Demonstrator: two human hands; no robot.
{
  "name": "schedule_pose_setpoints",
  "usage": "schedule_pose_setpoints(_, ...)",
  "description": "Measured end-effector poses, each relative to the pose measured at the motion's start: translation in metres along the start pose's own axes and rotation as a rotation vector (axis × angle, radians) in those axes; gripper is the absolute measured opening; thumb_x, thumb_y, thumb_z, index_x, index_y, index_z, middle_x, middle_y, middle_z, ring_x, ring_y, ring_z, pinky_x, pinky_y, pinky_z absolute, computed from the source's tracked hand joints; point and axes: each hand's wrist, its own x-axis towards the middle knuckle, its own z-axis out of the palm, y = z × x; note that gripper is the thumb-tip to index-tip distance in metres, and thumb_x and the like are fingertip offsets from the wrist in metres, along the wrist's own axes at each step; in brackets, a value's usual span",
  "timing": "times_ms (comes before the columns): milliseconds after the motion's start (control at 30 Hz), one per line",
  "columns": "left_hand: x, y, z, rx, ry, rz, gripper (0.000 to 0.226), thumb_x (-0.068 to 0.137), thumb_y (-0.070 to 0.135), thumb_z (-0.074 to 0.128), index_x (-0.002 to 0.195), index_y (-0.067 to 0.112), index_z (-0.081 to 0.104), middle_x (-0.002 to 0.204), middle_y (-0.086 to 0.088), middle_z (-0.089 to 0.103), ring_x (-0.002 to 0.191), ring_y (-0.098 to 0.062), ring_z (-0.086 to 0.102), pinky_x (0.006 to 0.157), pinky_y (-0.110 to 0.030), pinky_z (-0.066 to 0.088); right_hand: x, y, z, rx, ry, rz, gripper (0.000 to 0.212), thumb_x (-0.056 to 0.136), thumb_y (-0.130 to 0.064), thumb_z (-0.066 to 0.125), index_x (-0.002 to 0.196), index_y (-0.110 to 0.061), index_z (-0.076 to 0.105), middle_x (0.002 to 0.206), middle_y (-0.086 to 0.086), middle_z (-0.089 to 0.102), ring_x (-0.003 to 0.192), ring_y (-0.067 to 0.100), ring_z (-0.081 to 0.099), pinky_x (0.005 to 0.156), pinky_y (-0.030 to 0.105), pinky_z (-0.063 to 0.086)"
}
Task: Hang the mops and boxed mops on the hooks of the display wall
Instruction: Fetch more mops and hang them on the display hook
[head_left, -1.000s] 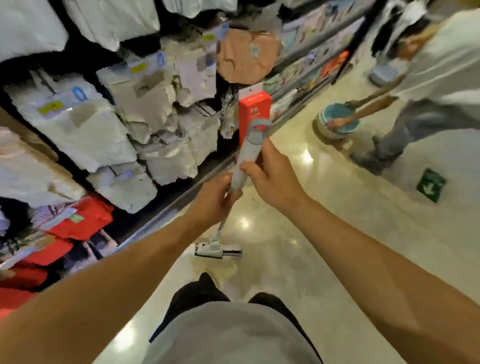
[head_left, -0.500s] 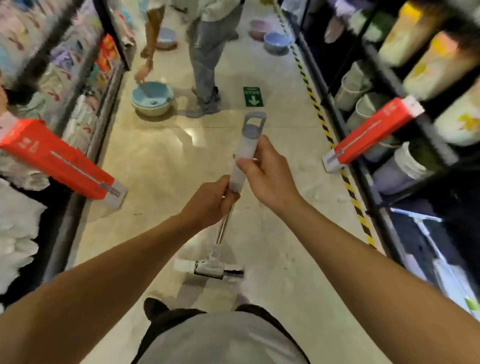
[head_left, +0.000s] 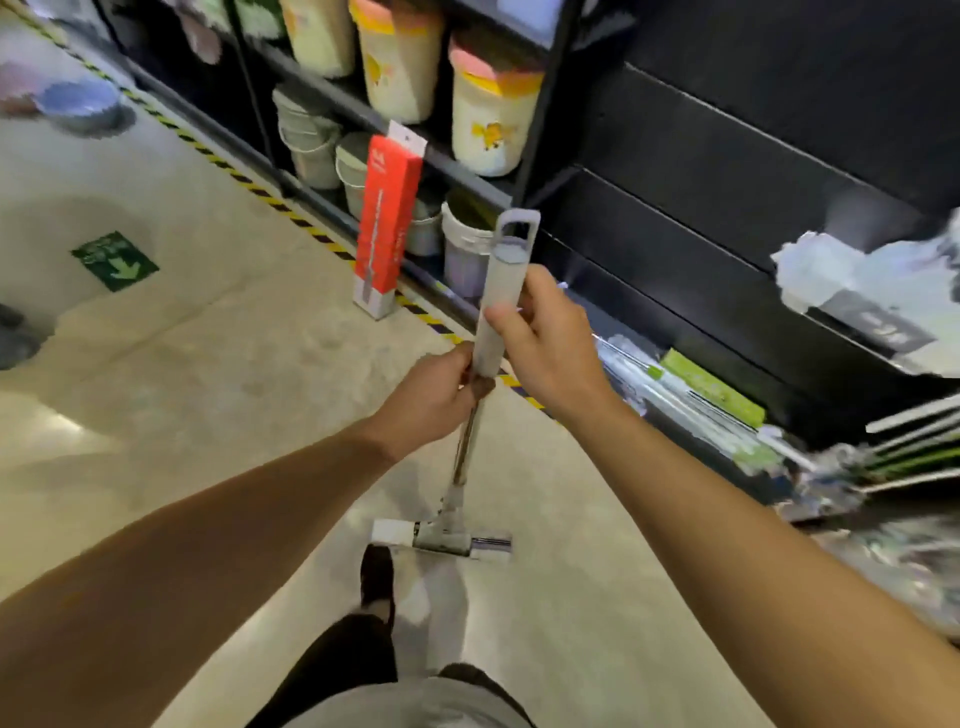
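I hold a grey mop (head_left: 503, 280) upright in front of me. Its handle ends in a hanging loop at the top, and its flat head (head_left: 441, 538) hovers just above the floor. My right hand (head_left: 545, 338) grips the grey handle. My left hand (head_left: 436, 400) grips lower, where the handle meets the metal pole. A red boxed mop (head_left: 387, 223) leans upright against the shelving on the right. The black display wall (head_left: 727, 171) stands at the right, with packaged mops (head_left: 711, 400) and white mop heads (head_left: 852, 275) hanging low on it.
Shelves at the top hold white lidded buckets (head_left: 488, 119) and grey pails (head_left: 311, 140). A yellow-black stripe (head_left: 218, 156) runs along the floor beside the shelving. A green arrow sign (head_left: 115, 260) is stuck on the floor at the left. Basins (head_left: 78, 104) sit far left.
My view has swung right, from the left shelf and the aisle to the black display wall. Both hands have kept the same hold on the mop. Another person has left the view.
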Motion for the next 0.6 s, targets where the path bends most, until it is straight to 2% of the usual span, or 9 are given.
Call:
schedule_pose_setpoints(67,0.046,0.017,0.015,-0.022,-0.047,0.1,0.02,0.095,0.018,0.06,0.113,0.01,0.06,0.098,-0.013,0.072,0.092,-0.034,0.065,0.069,-0.034,0.045,0.021,0.019,-0.027,-0.027,0.093,0.053,0.025,0.089,-0.028,0.054,0.109,-0.013,0.057,0.094,0.002,0.067,0.09,0.029,0.062,0.078,0.051,0.051)
schedule_pose_setpoints(200,0.13,0.058,0.047,-0.025,-0.198,0.243,0.021,0.096,0.026,0.058,0.114,0.015,0.06,0.09,-0.006,0.07,0.089,-0.032,0.064,0.07,-0.038,0.048,0.055,0.052,-0.083,-0.088,0.288,0.173,0.009,0.092,-0.025,0.057,0.099,-0.019,0.058,0.082,-0.009,0.062,0.08,0.017,0.059,0.073,0.044,0.051)
schedule_pose_setpoints(333,0.19,0.108,0.075,-0.059,-0.338,0.37,0.022,0.096,0.03,0.058,0.114,0.017,0.059,0.088,0.002,0.065,0.085,-0.025,0.063,0.071,-0.036,0.049,0.072,0.068,-0.141,-0.129,0.474,0.261,0.015,0.092,-0.023,0.06,0.104,-0.014,0.061,0.087,-0.004,0.065,0.084,0.018,0.06,0.071,0.037,0.051)
schedule_pose_setpoints(467,0.229,0.166,0.099,-0.086,-0.406,0.504,0.026,0.096,0.035,0.058,0.118,0.021,0.059,0.089,0.007,0.064,0.08,-0.015,0.061,0.062,-0.027,0.042,0.079,0.077,-0.2,-0.134,0.625,0.321,0.02,0.093,-0.02,0.06,0.11,-0.01,0.062,0.101,0.009,0.068,0.096,0.026,0.064,0.082,0.044,0.054)
schedule_pose_setpoints(600,0.258,0.226,0.114,-0.103,-0.454,0.598,0.022,0.096,0.034,0.059,0.114,0.021,0.059,0.088,0.006,0.064,0.081,-0.017,0.063,0.062,-0.028,0.046,0.088,0.081,-0.259,-0.128,0.744,0.316,0.012,0.093,-0.018,0.06,0.103,-0.012,0.062,0.089,-0.001,0.063,0.082,0.013,0.059,0.07,0.03,0.048)
